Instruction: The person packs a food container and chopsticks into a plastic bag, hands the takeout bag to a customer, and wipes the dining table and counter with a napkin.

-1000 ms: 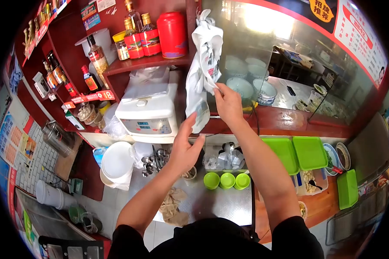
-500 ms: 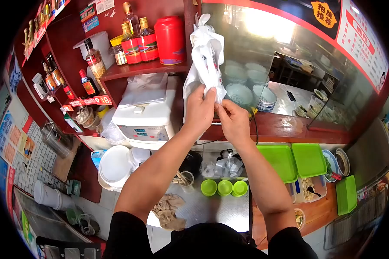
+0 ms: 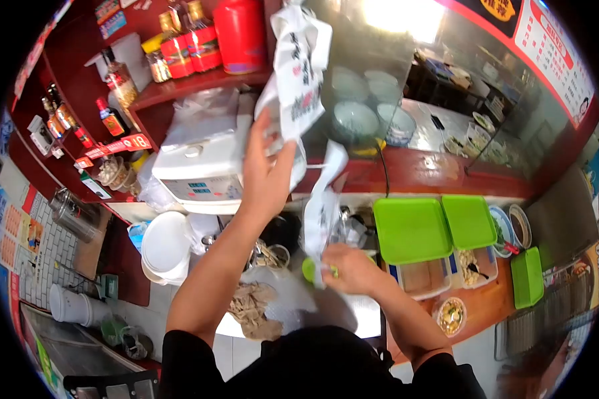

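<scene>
White plastic bags (image 3: pixel 299 73) with dark and red print hang from the post beside the glass. My left hand (image 3: pixel 266 166) is raised against their lower part, fingers spread. A single white bag (image 3: pixel 321 206), stretched long and narrow, trails from my right hand (image 3: pixel 345 268), which is closed on its lower end above the metal counter. Part of a green cup (image 3: pixel 308 268) shows behind that bag.
A white machine (image 3: pixel 203 169) stands left of the hanging bags, below a shelf of bottles. Green trays (image 3: pixel 411 231) lie at the right over food containers. A beige cloth (image 3: pixel 254 311) and a white bucket (image 3: pixel 166 246) are at the left.
My right hand has pulled one bag down and toward me, away from the hanging bags. My left hand has moved left and opened. The view has shifted slightly.
</scene>
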A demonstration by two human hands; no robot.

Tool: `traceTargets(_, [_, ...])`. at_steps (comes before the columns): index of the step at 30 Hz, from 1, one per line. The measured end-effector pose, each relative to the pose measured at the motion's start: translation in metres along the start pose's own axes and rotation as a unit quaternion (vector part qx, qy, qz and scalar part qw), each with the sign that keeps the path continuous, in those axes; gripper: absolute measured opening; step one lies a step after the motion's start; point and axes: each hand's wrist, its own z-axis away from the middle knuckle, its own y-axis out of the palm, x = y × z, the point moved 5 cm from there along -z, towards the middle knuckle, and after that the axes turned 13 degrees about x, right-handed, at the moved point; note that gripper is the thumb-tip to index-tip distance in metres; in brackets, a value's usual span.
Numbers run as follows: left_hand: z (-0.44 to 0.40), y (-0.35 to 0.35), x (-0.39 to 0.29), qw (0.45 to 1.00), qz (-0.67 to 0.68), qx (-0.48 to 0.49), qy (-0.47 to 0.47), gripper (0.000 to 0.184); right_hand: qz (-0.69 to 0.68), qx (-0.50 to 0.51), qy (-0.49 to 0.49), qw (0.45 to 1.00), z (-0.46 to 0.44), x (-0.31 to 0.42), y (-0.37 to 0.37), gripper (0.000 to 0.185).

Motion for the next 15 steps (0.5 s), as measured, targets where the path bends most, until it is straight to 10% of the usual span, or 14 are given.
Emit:
traceTargets(3, [0.084, 0.006, -0.009, 0.968, -0.200, 0.154, 0.000, 0.069, -0.132, 0.123, 0.030, 0.983, 0.042, 0.021, 0.019, 0.015])
traceTargets(7, [0.194, 0.055, 0.021, 0.809, -0.001, 0.570, -0.142, 0.075, -0.308, 0.273, 0.035, 0.910, 0.070, 0.036, 0.011, 0.013])
traceTargets(11, [0.253, 0.076, 0.061, 0.748, 0.054, 0.623, -0.224, 0.056, -0.485, 0.189, 0.047, 0.852, 0.068, 0.008, 0.008, 0.015])
traceTargets(15, [0.273, 0.066, 0.096, 0.770, 0.248, 0.361, -0.464, 0.035, -0.705, -0.148, 0.186, 0.668, 0.079, -0.050, 0.026, 0.032])
